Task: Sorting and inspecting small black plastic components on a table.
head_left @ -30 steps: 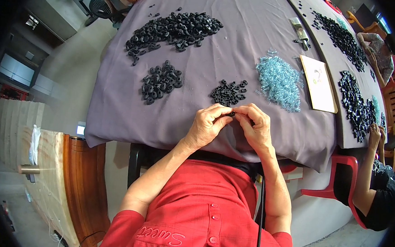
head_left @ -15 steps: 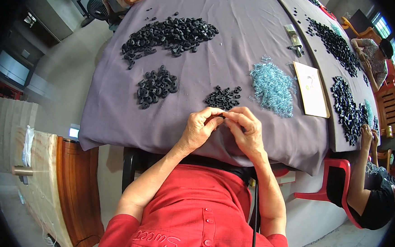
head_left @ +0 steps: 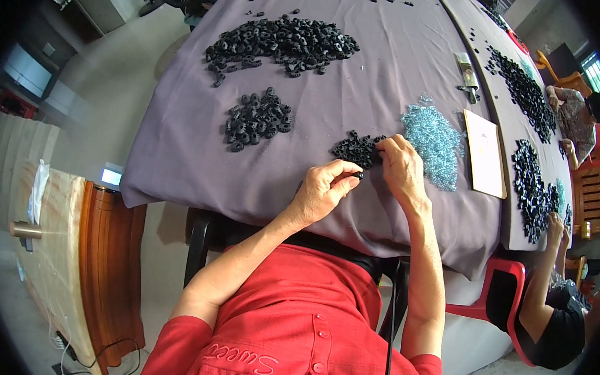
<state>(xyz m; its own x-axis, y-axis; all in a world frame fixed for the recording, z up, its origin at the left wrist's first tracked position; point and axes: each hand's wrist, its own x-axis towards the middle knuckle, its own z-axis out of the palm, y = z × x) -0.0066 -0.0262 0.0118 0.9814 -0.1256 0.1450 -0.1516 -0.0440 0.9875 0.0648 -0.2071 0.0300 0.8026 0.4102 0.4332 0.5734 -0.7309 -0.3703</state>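
My left hand (head_left: 322, 192) is closed in a pinch on a small black plastic part (head_left: 360, 175), held just above the cloth. Reaching farther forward, my right hand (head_left: 403, 165) has its fingertips together at the right edge of a small heap of black plastic parts (head_left: 354, 148). Whether a piece sits between those fingertips is hidden. Just right of that hand lies a heap of tiny shiny pale-blue pieces (head_left: 434, 151). Left of the small heap is a pile of ribbed black ring-like parts (head_left: 256, 119), with a bigger black pile (head_left: 281, 45) behind it.
A grey-purple cloth (head_left: 178, 159) covers the table. A pale flat board (head_left: 485, 154) and a tube (head_left: 467, 70) lie on the right. Beyond the cloth's seam are more black heaps (head_left: 533, 188). A co-worker (head_left: 546, 319) sits at the right beside a red chair (head_left: 499, 303).
My hands, together before, are now apart. The right has moved forward to the small heap's edge; the left stays in front with the black part. The whole view has shifted slightly.
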